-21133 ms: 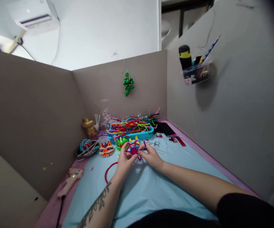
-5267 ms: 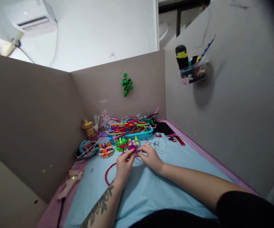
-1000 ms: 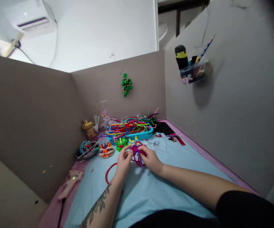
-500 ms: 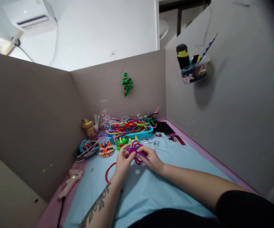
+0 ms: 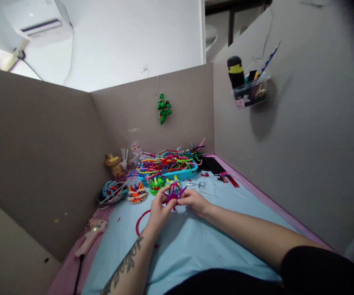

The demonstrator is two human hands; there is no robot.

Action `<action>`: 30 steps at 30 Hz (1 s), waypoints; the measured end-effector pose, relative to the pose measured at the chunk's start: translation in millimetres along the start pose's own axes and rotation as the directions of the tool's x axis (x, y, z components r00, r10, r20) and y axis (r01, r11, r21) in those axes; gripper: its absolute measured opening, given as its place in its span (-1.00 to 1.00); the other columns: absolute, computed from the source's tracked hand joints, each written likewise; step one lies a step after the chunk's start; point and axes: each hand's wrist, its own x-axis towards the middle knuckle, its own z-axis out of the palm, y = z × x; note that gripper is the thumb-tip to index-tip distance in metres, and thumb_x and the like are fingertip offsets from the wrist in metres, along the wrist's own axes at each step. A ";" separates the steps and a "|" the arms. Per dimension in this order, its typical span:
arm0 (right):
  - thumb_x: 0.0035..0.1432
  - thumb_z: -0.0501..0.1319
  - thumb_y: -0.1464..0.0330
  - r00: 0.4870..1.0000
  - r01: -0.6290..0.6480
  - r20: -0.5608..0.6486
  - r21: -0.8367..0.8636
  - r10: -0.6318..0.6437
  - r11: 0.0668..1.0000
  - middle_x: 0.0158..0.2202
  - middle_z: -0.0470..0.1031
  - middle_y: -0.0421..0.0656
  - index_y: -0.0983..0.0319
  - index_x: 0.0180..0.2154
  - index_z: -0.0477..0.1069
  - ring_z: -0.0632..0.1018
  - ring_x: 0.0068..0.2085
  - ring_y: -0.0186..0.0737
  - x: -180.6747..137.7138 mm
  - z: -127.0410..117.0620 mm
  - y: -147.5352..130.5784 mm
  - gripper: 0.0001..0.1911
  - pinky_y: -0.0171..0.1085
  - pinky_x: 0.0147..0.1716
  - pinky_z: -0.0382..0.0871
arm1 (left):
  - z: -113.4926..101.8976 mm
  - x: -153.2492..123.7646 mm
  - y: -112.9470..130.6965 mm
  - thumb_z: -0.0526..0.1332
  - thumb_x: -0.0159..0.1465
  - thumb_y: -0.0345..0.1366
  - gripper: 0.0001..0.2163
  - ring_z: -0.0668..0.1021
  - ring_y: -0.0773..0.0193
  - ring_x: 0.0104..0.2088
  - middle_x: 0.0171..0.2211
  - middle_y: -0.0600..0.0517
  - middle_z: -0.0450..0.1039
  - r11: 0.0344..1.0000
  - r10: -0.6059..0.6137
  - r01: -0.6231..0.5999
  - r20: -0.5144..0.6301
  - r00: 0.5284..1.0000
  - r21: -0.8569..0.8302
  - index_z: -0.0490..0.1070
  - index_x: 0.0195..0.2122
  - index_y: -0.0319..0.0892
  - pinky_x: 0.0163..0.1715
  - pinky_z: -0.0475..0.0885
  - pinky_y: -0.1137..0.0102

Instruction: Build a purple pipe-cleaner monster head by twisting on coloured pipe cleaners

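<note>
Above the blue cloth, the left hand pinches the purple-magenta piece with thumb and fingers — the right hand, fingertips brought together, pinches its right edge, probably by a strand.

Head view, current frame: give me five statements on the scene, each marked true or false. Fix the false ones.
1. The left hand and the right hand are both on the purple and pink craft piece. True.
2. The scissors lie inside the blue tray. False: they lie on the light blue cloth, by the tray's right end.
3. A green ornament hangs against the back panel. True.
4. The light on the pink glue gun is off. False: it glows green.
5. A red pipe cleaner curves beside the left forearm. True.
</note>
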 end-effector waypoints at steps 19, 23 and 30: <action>-0.04 0.23 0.31 0.932 0.303 -0.045 -0.447 -0.360 0.842 -0.51 0.39 -0.22 0.26 -0.51 0.37 0.39 -0.42 -0.28 -3.2 2.4 -3.3 -0.85 -0.27 -0.33 0.25 | 2.7 0.0 3.2 0.21 0.09 -0.25 -0.60 0.29 0.38 -0.61 -0.63 0.21 0.13 0.997 -0.048 0.051 -0.042 0.998 0.062 0.25 -0.04 -0.23 -0.57 0.18 0.48; -0.03 0.23 0.36 0.864 0.400 -0.016 -0.584 -0.503 0.707 -0.44 0.37 -0.20 0.23 -0.48 0.40 0.40 -0.30 -0.22 -5.7 1.2 -5.5 -0.93 -0.25 -0.25 0.26 | 3.4 0.1 5.1 0.23 0.07 -0.25 -0.59 0.29 0.38 -0.62 -0.65 0.22 0.13 0.998 -0.059 0.060 -0.034 0.998 0.030 0.26 -0.05 -0.23 -0.57 0.18 0.47; -0.05 0.24 0.41 0.824 0.451 0.001 -0.606 -0.566 0.655 -0.23 0.27 -0.16 0.17 -0.26 0.40 0.36 -0.14 -0.20 -7.2 1.4 -9.3 -0.78 -0.22 -0.10 0.24 | 3.6 1.1 4.0 0.24 0.07 -0.24 -0.58 0.21 0.43 -0.63 -0.67 0.24 0.05 0.995 -0.093 0.093 -0.018 0.995 -0.027 0.26 -0.06 -0.26 -0.60 0.10 0.50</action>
